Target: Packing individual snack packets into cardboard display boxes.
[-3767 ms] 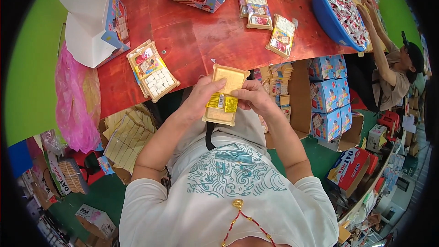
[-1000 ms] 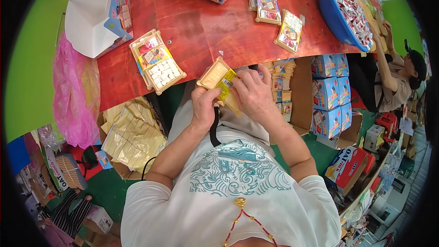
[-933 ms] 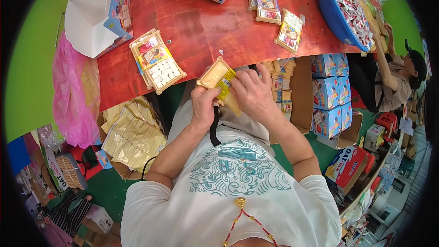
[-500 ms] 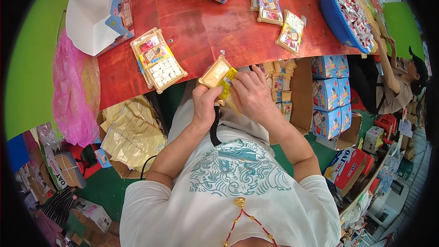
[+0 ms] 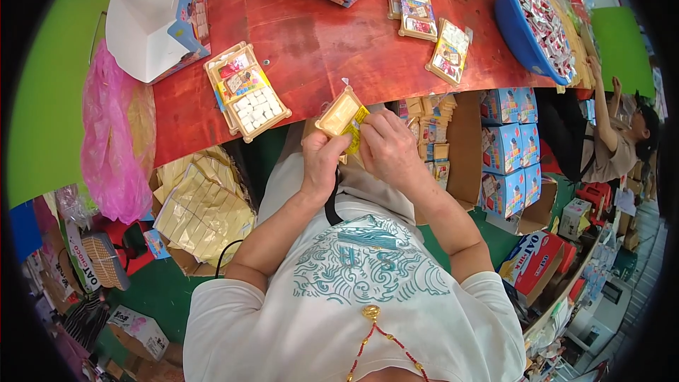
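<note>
A small cream plastic tray [image 5: 339, 113] with a yellow printed label [image 5: 356, 127] sits between my hands at the table's near edge. My left hand [image 5: 323, 163] grips its lower side with thumb and fingers. With bent fingers, my right hand [image 5: 387, 143] pinches the yellow label along the tray's right side; my fingers hide part of it. On the table to the left lies a stack of packed trays [image 5: 256, 107] with white pieces and a colourful card. More filled trays [image 5: 417, 13] lie further back, and a single one [image 5: 449, 49] rests closer on the right.
A blue basin [image 5: 513, 25] of small wrapped packets stands at the table's right. An open white box [image 5: 141, 18] is at the left, above a pink plastic bag [image 5: 106, 148]. Cartons of trays [image 5: 463, 148] and stacked blue boxes [image 5: 502, 148] stand below. Another person [image 5: 612, 138] works at right.
The tray between my hands has tilted slightly, and its cavity now looks bare where pale pieces showed before. My hands have shifted a little to the right.
</note>
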`<state>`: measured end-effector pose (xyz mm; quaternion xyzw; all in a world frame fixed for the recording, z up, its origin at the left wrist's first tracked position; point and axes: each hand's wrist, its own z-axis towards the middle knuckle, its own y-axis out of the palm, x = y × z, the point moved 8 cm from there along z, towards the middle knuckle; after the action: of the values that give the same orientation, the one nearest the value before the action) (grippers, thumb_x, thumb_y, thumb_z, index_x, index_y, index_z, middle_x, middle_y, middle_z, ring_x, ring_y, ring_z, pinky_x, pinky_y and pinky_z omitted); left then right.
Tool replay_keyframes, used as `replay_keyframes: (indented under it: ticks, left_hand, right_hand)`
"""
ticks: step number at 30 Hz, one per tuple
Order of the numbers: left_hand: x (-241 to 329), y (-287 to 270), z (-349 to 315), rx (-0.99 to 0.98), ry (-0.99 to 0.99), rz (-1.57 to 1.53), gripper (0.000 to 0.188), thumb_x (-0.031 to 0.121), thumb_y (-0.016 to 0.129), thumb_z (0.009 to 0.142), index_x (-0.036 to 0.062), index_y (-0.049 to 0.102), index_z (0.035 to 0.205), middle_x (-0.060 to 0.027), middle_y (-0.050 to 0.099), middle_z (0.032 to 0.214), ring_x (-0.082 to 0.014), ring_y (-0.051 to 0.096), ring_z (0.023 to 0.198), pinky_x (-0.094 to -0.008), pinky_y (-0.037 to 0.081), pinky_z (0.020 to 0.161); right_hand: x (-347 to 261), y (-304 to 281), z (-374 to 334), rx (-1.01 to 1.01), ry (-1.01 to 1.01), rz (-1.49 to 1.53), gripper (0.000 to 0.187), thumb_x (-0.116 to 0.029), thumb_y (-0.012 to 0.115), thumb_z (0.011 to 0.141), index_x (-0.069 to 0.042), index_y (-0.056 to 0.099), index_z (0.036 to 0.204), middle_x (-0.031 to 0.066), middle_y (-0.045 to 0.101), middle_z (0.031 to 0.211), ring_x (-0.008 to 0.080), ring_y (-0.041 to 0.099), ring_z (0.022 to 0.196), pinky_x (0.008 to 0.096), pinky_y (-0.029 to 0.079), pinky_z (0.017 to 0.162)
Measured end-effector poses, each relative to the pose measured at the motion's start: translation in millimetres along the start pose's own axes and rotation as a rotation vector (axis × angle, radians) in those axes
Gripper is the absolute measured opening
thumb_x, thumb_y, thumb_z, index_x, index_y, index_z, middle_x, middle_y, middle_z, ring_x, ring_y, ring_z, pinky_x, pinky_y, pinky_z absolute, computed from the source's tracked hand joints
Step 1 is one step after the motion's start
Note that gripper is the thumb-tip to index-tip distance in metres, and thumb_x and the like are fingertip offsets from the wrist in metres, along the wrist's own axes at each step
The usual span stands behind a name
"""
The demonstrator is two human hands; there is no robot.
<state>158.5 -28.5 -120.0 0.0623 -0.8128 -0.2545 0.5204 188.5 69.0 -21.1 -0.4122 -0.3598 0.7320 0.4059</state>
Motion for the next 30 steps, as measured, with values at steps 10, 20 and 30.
replay_keyframes:
  ticks: [10, 20, 30]
  left_hand:
    - [12, 6, -3, -0.001, 0.032, 0.100, 0.013, 0.009, 0.058, 0.081, -0.0015, 0.065, 0.085, 0.0038, 0.058, 0.073, -0.0017, 0.050, 0.065, -0.0216, 0.039, 0.054]
    - [7, 1, -1, -0.037, 0.064, 0.185, 0.014, 0.009, 0.057, 0.081, -0.0026, 0.064, 0.084, 0.0031, 0.058, 0.071, -0.0024, 0.049, 0.063, -0.0220, 0.039, 0.054]
    - [3, -1, 0, -0.034, 0.033, 0.156, 0.015, 0.009, 0.056, 0.079, -0.0017, 0.064, 0.085, 0.0027, 0.059, 0.074, -0.0029, 0.051, 0.065, -0.0218, 0.040, 0.056]
  right_hand:
    - [9, -7, 3, 0.015, 0.102, 0.123, 0.011, 0.000, 0.067, 0.074, -0.001, 0.060, 0.083, 0.0112, 0.059, 0.090, 0.0293, 0.059, 0.080, 0.0374, 0.050, 0.067]
    - [12, 1, 7, -0.096, 0.126, 0.123, 0.010, -0.002, 0.066, 0.076, 0.000, 0.061, 0.084, 0.0114, 0.059, 0.089, 0.0296, 0.059, 0.081, 0.0378, 0.050, 0.068]
    - [19, 0, 10, -0.094, 0.191, 0.186, 0.006, 0.001, 0.063, 0.075, 0.001, 0.061, 0.080, 0.0130, 0.060, 0.087, 0.0318, 0.060, 0.080, 0.0397, 0.050, 0.065]
